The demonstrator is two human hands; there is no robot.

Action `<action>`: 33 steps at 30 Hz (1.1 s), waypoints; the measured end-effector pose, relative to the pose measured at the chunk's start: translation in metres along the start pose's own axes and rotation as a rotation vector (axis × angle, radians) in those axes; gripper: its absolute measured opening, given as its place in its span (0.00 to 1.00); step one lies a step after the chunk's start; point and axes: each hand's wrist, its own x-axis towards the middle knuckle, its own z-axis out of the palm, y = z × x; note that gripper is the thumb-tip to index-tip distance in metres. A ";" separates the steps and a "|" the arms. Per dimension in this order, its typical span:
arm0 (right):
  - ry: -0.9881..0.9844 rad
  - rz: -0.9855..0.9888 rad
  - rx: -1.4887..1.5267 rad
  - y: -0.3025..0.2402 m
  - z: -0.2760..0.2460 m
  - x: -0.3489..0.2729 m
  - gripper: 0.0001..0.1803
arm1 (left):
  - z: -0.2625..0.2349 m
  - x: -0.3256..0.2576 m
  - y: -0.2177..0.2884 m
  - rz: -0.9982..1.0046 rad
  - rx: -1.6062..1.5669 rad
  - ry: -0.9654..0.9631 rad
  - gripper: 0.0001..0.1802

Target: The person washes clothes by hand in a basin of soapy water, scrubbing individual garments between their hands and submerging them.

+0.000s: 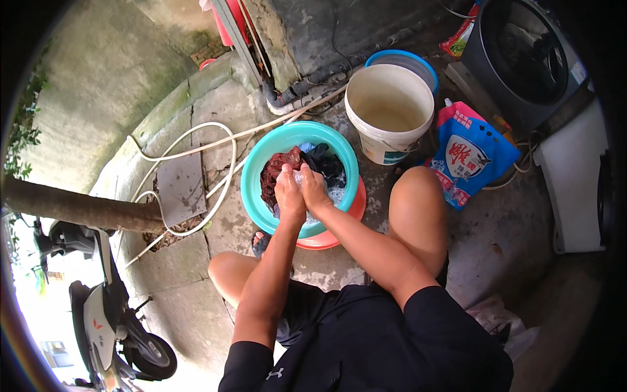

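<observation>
Against the far right edge of the stained concrete floor (196, 274) stands a dark grey front-loading washing machine (522, 59), with a white scooter (104, 326) parked at the near left corner beside a brown tree trunk (78, 208). Near the floor's middle sits a round teal plastic basin (255, 179), resting on an orange-red plastic basin (339, 232) whose rim shows at its near right side. Just behind it stands a white plastic bucket (388, 111) of cloudy water, a blue-rimmed tub (405, 60) behind that, and a blue pouch of detergent (470, 157) leans to the right, close to the person's bare knee. A white hose (222, 163) loops over the floor to the basin's left. Inside the teal basin lie wet dark red and navy clothes (281, 166). Both hands meet over them: the left hand (289, 189) and the right hand (313, 186) press together, fingers curled tight around a pale, sudsy piece of cloth (299, 178) between them.
</observation>
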 end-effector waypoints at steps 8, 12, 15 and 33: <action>-0.307 -0.031 0.014 -0.016 -0.017 0.007 0.26 | -0.008 0.017 -0.007 -0.407 -0.797 -0.034 0.25; -0.758 0.706 0.566 -0.018 -0.042 0.022 0.19 | -0.026 0.029 -0.010 -0.484 -0.731 -0.186 0.17; -0.656 0.754 0.494 0.007 -0.049 0.031 0.15 | -0.037 0.033 -0.027 -0.483 -0.539 -0.187 0.10; -0.935 0.128 -1.385 0.059 -0.028 0.021 0.15 | -0.071 0.026 -0.136 -0.060 1.220 -0.671 0.30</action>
